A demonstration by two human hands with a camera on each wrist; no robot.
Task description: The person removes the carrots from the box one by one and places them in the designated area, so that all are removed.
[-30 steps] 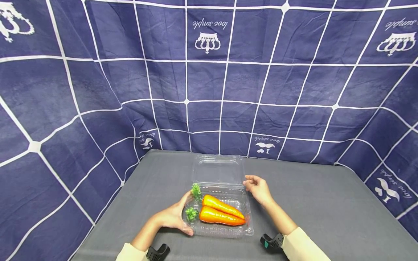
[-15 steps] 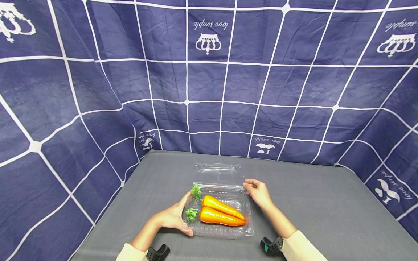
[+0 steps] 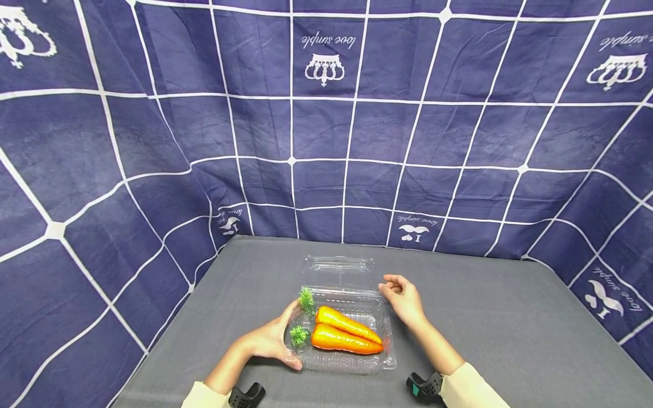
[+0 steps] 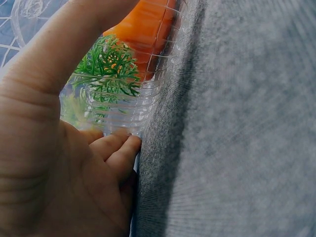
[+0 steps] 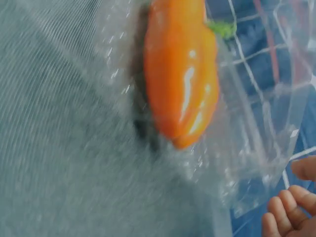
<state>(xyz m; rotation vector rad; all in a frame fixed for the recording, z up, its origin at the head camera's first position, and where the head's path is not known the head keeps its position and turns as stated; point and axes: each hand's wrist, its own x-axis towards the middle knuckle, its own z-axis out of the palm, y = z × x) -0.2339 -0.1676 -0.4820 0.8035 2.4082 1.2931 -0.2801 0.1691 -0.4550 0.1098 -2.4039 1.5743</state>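
Note:
A clear plastic clamshell container (image 3: pixel 347 365) sits on the grey table with its lid (image 3: pixel 339 276) swung back behind it. Inside lie two orange carrots (image 3: pixel 348 339), their green leafy tops (image 3: pixel 299 335) toward the left wall. My left hand (image 3: pixel 272 339) holds the container's left side, thumb at the near corner and fingers at the far one. In the left wrist view, its fingertips (image 4: pixel 131 140) press low against the ribbed wall. Beside the lid's right edge is my right hand (image 3: pixel 405 297), fingers loosely bent with nothing between them. The right wrist view shows its thumb and fingers (image 5: pixel 281 217) apart.
The grey cloth-covered table (image 3: pixel 490 317) extends to both sides of the container. Behind it and along the sides hangs a navy curtain (image 3: pixel 382 130) with white grid lines. Black wrist bands (image 3: pixel 425 382) show near both cream sleeves.
The lid's far edge has come down in the head view, so the lid looks shorter. My right fingers have spread slightly beside it. The left hand and carrots have stayed put.

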